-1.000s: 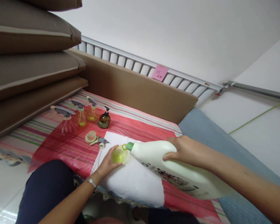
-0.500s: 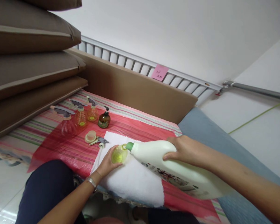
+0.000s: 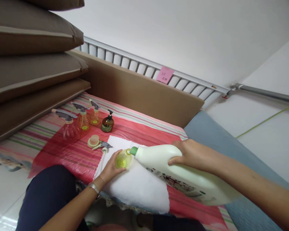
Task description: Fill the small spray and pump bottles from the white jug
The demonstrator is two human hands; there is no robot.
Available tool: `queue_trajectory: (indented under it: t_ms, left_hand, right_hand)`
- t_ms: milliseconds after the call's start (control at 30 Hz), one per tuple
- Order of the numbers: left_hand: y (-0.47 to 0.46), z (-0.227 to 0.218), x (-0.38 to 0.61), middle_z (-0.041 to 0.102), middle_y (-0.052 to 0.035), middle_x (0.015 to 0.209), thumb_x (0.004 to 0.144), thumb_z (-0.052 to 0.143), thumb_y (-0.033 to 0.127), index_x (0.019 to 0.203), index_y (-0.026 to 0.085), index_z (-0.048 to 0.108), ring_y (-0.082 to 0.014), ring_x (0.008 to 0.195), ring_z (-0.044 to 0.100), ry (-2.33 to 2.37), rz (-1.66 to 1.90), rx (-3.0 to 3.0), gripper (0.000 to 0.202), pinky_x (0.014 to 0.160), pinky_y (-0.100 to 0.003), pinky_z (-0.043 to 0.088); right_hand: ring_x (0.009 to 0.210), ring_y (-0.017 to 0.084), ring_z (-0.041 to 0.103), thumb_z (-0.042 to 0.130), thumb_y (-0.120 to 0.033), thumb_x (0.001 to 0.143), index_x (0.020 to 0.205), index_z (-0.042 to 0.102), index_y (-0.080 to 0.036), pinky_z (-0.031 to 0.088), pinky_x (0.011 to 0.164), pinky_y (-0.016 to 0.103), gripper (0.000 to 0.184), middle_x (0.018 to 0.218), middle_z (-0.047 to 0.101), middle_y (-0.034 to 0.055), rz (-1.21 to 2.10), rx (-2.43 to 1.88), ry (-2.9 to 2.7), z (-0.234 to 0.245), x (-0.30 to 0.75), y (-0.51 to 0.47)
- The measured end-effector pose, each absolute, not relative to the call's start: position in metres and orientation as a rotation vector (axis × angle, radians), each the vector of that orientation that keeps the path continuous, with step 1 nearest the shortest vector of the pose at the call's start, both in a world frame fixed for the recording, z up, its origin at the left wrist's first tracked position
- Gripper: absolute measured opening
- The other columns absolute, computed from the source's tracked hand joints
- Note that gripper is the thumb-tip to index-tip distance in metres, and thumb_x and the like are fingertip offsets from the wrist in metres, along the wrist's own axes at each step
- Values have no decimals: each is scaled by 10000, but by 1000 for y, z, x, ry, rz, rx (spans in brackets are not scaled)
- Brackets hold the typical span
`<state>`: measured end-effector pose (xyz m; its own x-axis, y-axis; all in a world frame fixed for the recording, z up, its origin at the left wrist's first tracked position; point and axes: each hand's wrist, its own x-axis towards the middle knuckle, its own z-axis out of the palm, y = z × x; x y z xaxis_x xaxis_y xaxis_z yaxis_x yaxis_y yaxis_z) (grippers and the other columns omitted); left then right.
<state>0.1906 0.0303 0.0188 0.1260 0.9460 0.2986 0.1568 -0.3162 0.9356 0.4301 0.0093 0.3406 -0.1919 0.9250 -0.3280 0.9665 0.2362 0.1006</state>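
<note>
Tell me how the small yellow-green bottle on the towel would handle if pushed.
The small bottle looks like thin clear plastic, so probably light. It stands on a soft white towel and the left hand steadies it, so it may tip easily. Its round body would likely roll.

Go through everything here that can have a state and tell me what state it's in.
Large white jug with green neck: tipped, spout at small bottle, held by right hand.
Small clear bottle of yellow liquid: uncapped, upright on white towel, held by left hand.
Grey trigger sprayer: detached, lying flat.
Brown pump bottle: capped, upright.
</note>
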Motion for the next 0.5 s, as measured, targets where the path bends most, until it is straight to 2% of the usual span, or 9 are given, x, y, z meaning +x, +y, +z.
queue_trajectory:
  t_ms: [500]
  left_hand:
    - [31,18,191,500,-116,1358,605,804,308,1311,248,418,-299,1290,444,1080,1293,1599,806,1120,-501,302]
  right_hand:
    - [825,300,645,644,-522,723,890,633,-183,406,618,318,378,896,701,126,-180,1744,2193,340,428,10]
